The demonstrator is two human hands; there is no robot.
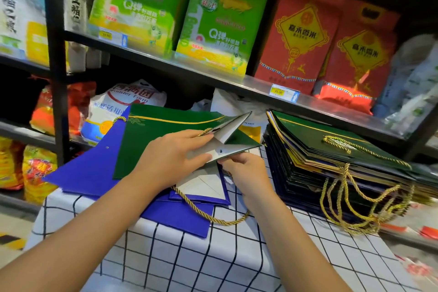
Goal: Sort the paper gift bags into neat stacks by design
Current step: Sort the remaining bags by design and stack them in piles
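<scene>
Head view, left hand (pixel 170 156) pressing green bag (pixel 166 135), right hand (pixel 244 169) pinching it

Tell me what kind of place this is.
Most likely a grocery shop: a metal shelf carries green rice boxes and red rice boxes, with a price tag clipped to its edge.

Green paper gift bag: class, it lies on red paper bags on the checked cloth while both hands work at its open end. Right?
One detail is wrong: the green paper gift bag lies on blue paper bags, not red ones, as the head view shows. The left hand and right hand work at its open end.
</scene>
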